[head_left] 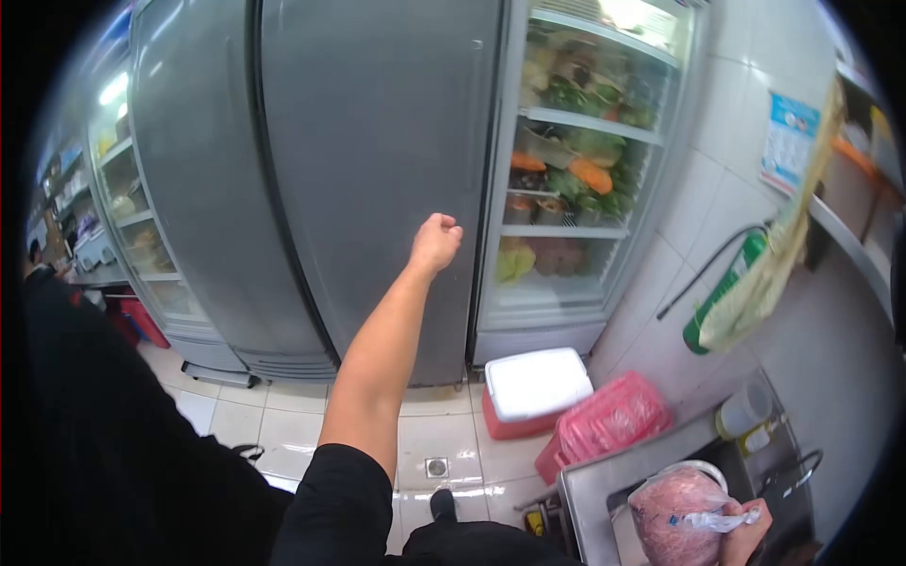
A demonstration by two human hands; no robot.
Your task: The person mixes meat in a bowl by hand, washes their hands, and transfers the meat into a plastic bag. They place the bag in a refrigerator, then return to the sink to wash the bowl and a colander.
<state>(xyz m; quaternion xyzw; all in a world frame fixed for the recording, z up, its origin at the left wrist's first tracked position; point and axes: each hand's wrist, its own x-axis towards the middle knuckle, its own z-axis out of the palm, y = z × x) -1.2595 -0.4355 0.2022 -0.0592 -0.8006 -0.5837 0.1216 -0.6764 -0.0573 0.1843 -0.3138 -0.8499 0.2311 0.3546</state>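
My left hand (437,243) is stretched out in front of a tall grey fridge door (377,123), its fingers curled into a fist near the door's right side. No object shows in that fist. At the lower right, my right hand (748,536) is closed on the gathered neck of a clear plastic bag of ground meat (675,517). The bag hangs over a steel sink (604,472), overlapping a round white-rimmed container (710,469) behind it. Part of my right hand is cut off by the frame's bottom edge.
A glass-door fridge (576,170) holds vegetables. A white-lidded cooler (538,382) and a pink crate (613,415) stand on the floor. A green cylinder (731,292) is against the wall. Someone in black clothing (123,424) is close on my left. The tiles (434,434) look wet.
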